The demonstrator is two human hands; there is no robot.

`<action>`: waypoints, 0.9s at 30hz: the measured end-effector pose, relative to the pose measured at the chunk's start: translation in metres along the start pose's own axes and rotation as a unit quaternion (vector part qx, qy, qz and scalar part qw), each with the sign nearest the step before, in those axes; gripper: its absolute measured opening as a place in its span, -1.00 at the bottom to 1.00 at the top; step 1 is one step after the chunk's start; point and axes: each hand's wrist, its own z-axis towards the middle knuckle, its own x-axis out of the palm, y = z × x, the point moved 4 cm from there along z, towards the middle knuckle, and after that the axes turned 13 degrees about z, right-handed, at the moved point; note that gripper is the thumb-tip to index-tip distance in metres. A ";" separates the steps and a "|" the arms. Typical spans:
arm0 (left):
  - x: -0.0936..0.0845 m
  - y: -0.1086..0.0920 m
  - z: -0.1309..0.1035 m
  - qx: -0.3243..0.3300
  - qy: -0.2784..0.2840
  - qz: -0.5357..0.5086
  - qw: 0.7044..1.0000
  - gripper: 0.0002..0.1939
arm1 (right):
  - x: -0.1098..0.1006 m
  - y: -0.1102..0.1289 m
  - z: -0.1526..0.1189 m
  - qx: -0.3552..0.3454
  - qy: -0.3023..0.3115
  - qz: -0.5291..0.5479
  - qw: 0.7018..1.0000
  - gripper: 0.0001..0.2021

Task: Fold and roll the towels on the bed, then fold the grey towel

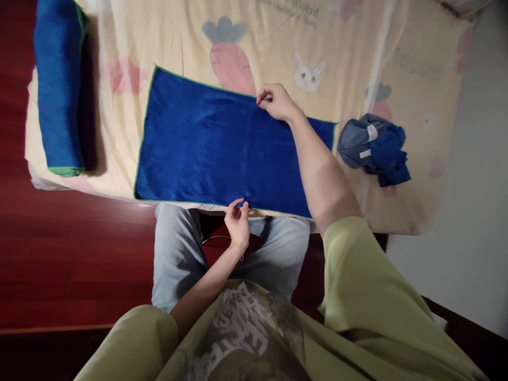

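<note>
Towel [206,143]: blue, green edging, spread flat on the sheet [119,121], centre of frame, a bit left. Long sides run roughly left-right, tilted slightly down toward the right; near edge lies along the sheet's front edge, just above the knees.

Left hand [238,225]: lower centre of frame, at the towel's near edge. Thumb and index together, pinching that edge; small pucker in the fabric there.

Right hand [277,102]: upper centre, slightly right, at the far edge. Fingertips closed on that edge. Forearm crosses over the towel's right part and hides some of it, lower right corner included.

Roll [59,95]: blue, green trim at its lower end, upper left of frame, standing apart from the towel, runs top to bottom. Top end is cut off by the frame.

Bundle [373,148]: crumpled, grey-blue plus brighter blue, two pale tags (text unreadable from here), right of frame, just beside the towel's right end.

Sheet is cream with carrots and a rabbit face. Jeans [177,254] below, lower centre. Floor [79,248] dark red, left side.
</note>
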 end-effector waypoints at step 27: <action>-0.189 -0.296 0.017 0.335 -0.022 0.070 0.939 -0.65 | -0.096 0.158 -0.247 -0.144 -0.132 0.235 0.952 -0.51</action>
